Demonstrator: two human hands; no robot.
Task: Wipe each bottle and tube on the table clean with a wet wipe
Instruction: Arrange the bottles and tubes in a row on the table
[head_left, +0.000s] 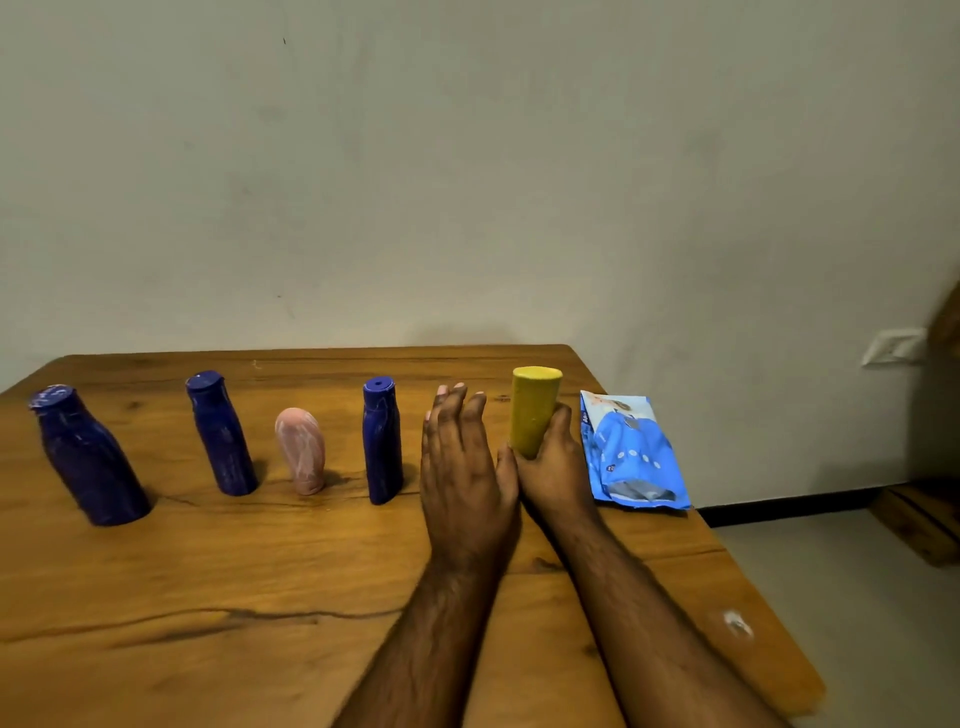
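On the wooden table against a bare wall, the right hand clasps the yellow bottle, left hand spread open beside it, no wipe apparently drawn from the pack yet, so all five containers seem unwiped.

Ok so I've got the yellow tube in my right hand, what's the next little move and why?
Probably reach your open left hand across to the blue wipe pack and pull out a wipe. The right hand grips the yellow tube, but neither hand shows a wipe, and the pack lies flat just right of the tube.
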